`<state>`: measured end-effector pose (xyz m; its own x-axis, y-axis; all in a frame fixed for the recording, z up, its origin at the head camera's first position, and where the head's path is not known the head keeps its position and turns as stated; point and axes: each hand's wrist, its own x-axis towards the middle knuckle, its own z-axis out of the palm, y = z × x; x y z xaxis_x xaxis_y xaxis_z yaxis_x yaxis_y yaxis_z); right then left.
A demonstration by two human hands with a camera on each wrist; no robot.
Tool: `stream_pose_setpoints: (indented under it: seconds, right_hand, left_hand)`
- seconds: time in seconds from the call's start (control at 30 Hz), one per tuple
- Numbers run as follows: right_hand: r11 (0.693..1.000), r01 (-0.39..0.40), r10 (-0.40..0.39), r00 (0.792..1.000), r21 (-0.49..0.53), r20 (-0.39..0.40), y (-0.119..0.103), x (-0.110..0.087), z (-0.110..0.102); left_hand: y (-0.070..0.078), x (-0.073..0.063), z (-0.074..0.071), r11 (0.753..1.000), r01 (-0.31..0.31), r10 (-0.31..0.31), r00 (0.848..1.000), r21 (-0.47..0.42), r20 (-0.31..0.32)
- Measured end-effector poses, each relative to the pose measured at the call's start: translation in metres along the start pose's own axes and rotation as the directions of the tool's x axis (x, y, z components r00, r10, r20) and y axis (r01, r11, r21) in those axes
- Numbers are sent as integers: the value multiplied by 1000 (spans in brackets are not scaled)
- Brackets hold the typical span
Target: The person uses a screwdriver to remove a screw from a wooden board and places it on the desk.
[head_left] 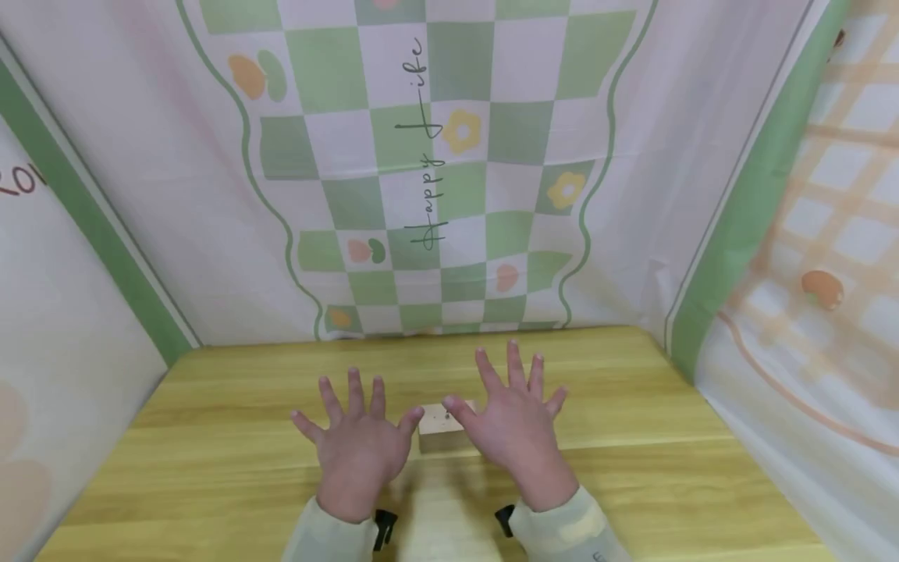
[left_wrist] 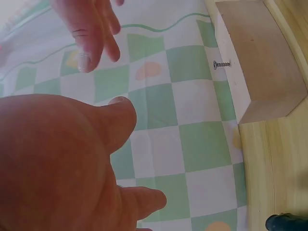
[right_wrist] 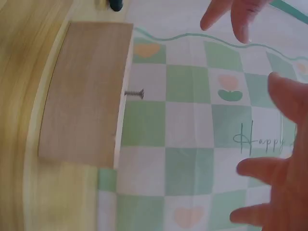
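Both hands are held up over the table with fingers spread. In the head view the left hand [head_left: 361, 453] is left of a pale wooden block [head_left: 444, 440], and the right hand [head_left: 516, 425] covers the block's right part. A metal screw [left_wrist: 221, 64] stands upright, partly sunk into the block's top face; its threaded shank and head show in both wrist views. Neither hand holds anything. At the top of the left wrist view, fingers of the right hand [left_wrist: 89, 36] show; left-hand fingers [right_wrist: 243, 21] appear in the right wrist view.
The block stands on a wood-grain table [head_left: 232, 437]. A dark rounded thing [left_wrist: 286, 222], cut off by the frame edge, lies left of the block. Behind the table hangs a green-and-white checked cloth [head_left: 460, 187]. Black mounts [head_left: 385, 529] sit at the wrists.
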<state>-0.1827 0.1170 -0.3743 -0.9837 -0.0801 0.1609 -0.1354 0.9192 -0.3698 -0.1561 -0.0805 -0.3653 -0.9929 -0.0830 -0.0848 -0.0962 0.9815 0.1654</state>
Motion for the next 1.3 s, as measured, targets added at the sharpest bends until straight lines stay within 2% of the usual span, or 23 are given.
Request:
stream_pose_setpoints:
  seconds: [0.07,0.1,0.13,0.17,0.2,0.27,0.3,0.37,0.4,0.47,0.5,0.53,0.67,0.73,0.87,0.97,1.03,1.2,1.3]
  right_hand:
    - [990,26,-28,1000,140,9,7,3,-3]
    - [970,40,-44,999,240,11,11,6,-6]
    - [937,49,-57,998,345,13,17,8,-9]
    - [890,51,-66,998,453,17,23,11,-12]
    - [828,42,-68,997,559,25,30,14,-14]
    - [687,15,-67,997,727,43,43,19,-18]
    - [612,-2,-68,996,791,56,49,22,-19]
    - [486,-39,-74,994,873,85,60,25,-17]
    - [440,-56,-80,992,896,101,65,27,-15]
    - [381,-91,-99,985,920,138,72,29,-8]
    - [373,-114,-106,981,921,165,75,29,-4]
    - [380,-131,-113,976,916,187,77,29,1]
    - [451,-203,-118,952,869,284,84,28,24]
    - [483,-206,-135,943,851,305,85,28,33]
    - [493,-203,-168,932,846,322,83,28,45]
    - [505,-201,-162,933,839,321,80,28,49]
    - [526,-196,-152,936,828,318,78,27,50]
    - [602,-160,-129,948,782,292,73,26,52]
    - [664,-124,-127,953,738,274,72,27,54]
  left_hand:
    - [-2,1,0,1000,3,-3,1000,-7,4]
    - [-3,2,1,1000,5,-5,1000,-12,7]
    - [-4,3,1,1000,8,-8,1000,-18,11]
    - [-6,3,1,1000,11,-11,1000,-23,14]
    - [-8,4,2,999,14,-13,1000,-29,15]
    - [-12,4,2,999,15,-14,1000,-41,20]
    - [-14,4,2,999,14,-13,1000,-44,22]
    - [-16,4,2,998,11,-10,1000,-56,21]
    - [-17,4,2,998,10,-8,1000,-63,19]
    - [-18,4,2,997,6,-5,1000,-71,14]
    - [-18,4,2,997,6,-5,1000,-72,11]
    - [-18,4,2,997,7,-6,1000,-78,10]
    - [-19,3,1,996,5,-5,1000,-85,4]
    - [-19,2,1,996,4,-4,1000,-89,-1]
    - [-20,2,1,995,-2,1,1000,-96,-10]
    - [-21,2,2,994,-4,3,1000,-105,-13]
    - [-21,2,2,994,-5,4,1000,-111,-10]
    - [-21,2,1,994,0,0,1000,-108,0]
    - [-21,3,2,994,1,0,1000,-106,5]
